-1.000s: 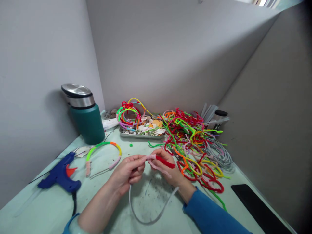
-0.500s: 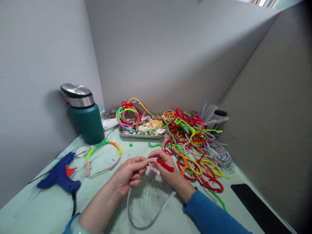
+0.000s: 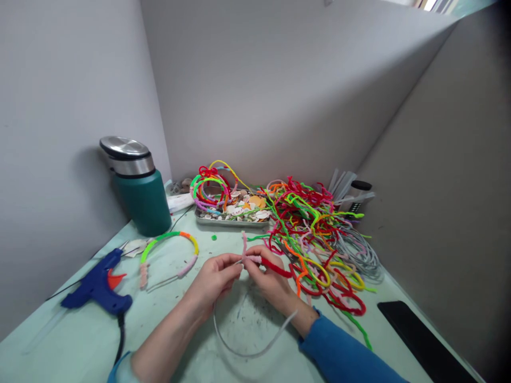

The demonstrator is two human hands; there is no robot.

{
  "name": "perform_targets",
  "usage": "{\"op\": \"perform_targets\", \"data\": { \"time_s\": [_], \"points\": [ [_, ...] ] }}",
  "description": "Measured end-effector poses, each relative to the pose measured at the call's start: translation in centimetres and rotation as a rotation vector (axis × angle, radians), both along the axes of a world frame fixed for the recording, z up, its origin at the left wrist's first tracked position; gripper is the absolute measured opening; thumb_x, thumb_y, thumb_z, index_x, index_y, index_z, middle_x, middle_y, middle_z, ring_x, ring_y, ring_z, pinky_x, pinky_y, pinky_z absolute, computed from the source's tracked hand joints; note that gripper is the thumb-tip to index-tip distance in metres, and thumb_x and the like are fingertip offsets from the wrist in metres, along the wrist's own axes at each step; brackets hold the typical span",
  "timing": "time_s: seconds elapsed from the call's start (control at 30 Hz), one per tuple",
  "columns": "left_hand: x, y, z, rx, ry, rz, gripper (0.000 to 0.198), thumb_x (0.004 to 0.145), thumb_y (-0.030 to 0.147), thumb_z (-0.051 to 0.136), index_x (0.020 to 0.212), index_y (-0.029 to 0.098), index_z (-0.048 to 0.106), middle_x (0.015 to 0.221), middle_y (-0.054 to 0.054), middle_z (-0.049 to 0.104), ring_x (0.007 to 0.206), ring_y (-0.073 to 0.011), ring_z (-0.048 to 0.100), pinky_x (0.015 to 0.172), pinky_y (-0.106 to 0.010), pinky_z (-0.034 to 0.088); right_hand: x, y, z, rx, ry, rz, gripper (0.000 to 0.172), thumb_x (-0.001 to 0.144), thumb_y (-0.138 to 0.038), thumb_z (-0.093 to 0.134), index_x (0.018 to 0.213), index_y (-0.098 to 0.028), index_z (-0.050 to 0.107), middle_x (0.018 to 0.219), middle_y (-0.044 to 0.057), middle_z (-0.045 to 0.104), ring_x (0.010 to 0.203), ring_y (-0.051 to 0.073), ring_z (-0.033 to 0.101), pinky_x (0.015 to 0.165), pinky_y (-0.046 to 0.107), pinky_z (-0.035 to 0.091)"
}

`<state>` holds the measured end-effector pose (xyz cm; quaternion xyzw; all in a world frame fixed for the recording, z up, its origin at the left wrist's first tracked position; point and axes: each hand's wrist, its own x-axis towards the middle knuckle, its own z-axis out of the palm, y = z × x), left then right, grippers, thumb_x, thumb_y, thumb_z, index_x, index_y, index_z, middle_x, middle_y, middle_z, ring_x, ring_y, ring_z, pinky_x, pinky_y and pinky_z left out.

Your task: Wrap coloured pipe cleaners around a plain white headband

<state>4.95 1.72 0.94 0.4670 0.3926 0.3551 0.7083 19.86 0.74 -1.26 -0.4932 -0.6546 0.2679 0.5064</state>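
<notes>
A thin grey headband (image 3: 255,355) hangs as a loop beneath my hands, its bare end near my right wrist. My left hand (image 3: 211,279) pinches the bare band close to the wrapped part. Between thumb and fingers, my right hand (image 3: 271,282) grips the wrapped part, where a pink pipe cleaner (image 3: 245,242) crosses the band with its loose tail pointing up. A red pipe cleaner section (image 3: 277,268) covers the band's end over my right hand. The fingertips partly hide the wrapping. To the left lies another headband (image 3: 162,238), partly wrapped in several colours.
A blue glue gun (image 3: 98,284) lies at left, before a green bottle (image 3: 143,205). At the back, a metal tray (image 3: 231,223) holds shells or buttons and coiled bands. A tangled heap of pipe cleaners (image 3: 303,213) spreads right, near a black strip (image 3: 423,340).
The pink tail has swung from hanging below the band to pointing up behind it. My right fingers have closed in beside my left fingertips, and the grey loop has shifted slightly right and up.
</notes>
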Motion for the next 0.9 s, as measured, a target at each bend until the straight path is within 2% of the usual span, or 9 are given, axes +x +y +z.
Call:
{"op": "perform_targets", "data": {
  "time_s": [0.13, 0.27, 0.37, 0.47, 0.6, 0.73, 0.9],
  "points": [
    [0.4, 0.0, 0.0, 0.121, 0.169, 0.065, 0.034, 0.070, 0.046, 0.063, 0.080, 0.013, 0.062, 0.052, 0.007, 0.039, 0.041, -0.0039, 0.025, 0.038, -0.017, 0.016, -0.2, 0.0, -0.7, 0.054, -0.062, -0.004, 0.009, 0.079, -0.022, 0.055, 0.086, -0.019, 0.060, 0.077, 0.002, 0.063, 0.071, 0.015, 0.058, 0.061, 0.024, 0.043],
    [0.6, 0.2, -0.5, 0.137, 0.231, 0.107, 0.036, 0.073, 0.049, 0.057, 0.062, 0.015, 0.052, 0.049, 0.006, 0.040, 0.039, -0.0044, 0.027, 0.037, -0.018, 0.017, -0.4, -0.2, -0.8, 0.065, -0.067, 0.019, 0.009, 0.082, -0.024, 0.054, 0.085, -0.019, 0.061, 0.075, 0.002, 0.063, 0.068, 0.014, 0.058, 0.060, 0.023, 0.042],
    [0.5, 0.4, -1.0, 0.154, 0.260, 0.132, 0.038, 0.075, 0.048, 0.053, 0.056, 0.016, 0.048, 0.046, 0.006, 0.039, 0.036, -0.0047, 0.027, 0.036, -0.018, 0.018, -0.4, -0.2, -0.6, 0.061, -0.015, 0.033, 0.011, 0.082, -0.027, 0.055, 0.084, -0.018, 0.061, 0.075, 0.002, 0.063, 0.070, 0.014, 0.058, 0.061, 0.023, 0.043],
    [0.4, 0.5, -1.2, 0.181, 0.251, 0.159, 0.037, 0.076, 0.048, 0.051, 0.057, 0.016, 0.050, 0.045, 0.006, 0.041, 0.035, -0.0049, 0.028, 0.036, -0.018, 0.019, -0.4, -0.1, -0.4, 0.000, 0.051, 0.049, 0.013, 0.082, -0.030, 0.056, 0.083, -0.018, 0.062, 0.072, 0.001, 0.062, 0.065, 0.013, 0.057, 0.060, 0.023, 0.043],
    [0.5, 0.4, -1.0, 0.204, 0.203, 0.159, 0.034, 0.074, 0.047, 0.052, 0.060, 0.016, 0.050, 0.045, 0.007, 0.041, 0.035, -0.0047, 0.027, 0.035, -0.018, 0.019, -0.3, 0.1, -0.5, -0.107, 0.155, 0.077, 0.015, 0.082, -0.033, 0.057, 0.084, -0.018, 0.062, 0.064, -0.002, 0.058, 0.054, 0.010, 0.052, 0.051, 0.020, 0.040],
    [0.5, 0.6, -0.9, 0.200, 0.193, 0.115, 0.036, 0.073, 0.050, 0.051, 0.058, 0.017, 0.048, 0.042, 0.008, 0.036, 0.033, -0.0040, 0.024, 0.034, -0.017, 0.019, -0.2, 0.1, -0.6, -0.129, 0.201, 0.093, 0.015, 0.081, -0.033, 0.059, 0.082, -0.018, 0.062, 0.060, -0.003, 0.056, 0.052, 0.008, 0.050, 0.048, 0.019, 0.038],
    [0.3, 0.8, -1.0, 0.158, 0.181, 0.095, 0.037, 0.073, 0.051, 0.052, 0.059, 0.017, 0.046, 0.042, 0.008, 0.039, 0.032, -0.0031, 0.023, 0.033, -0.017, 0.016, -0.1, -0.1, -0.2, -0.122, 0.179, 0.114, 0.016, 0.082, -0.033, 0.058, 0.084, -0.018, 0.062, 0.065, -0.001, 0.059, 0.053, 0.009, 0.051, 0.050, 0.019, 0.040]
  ]
}}
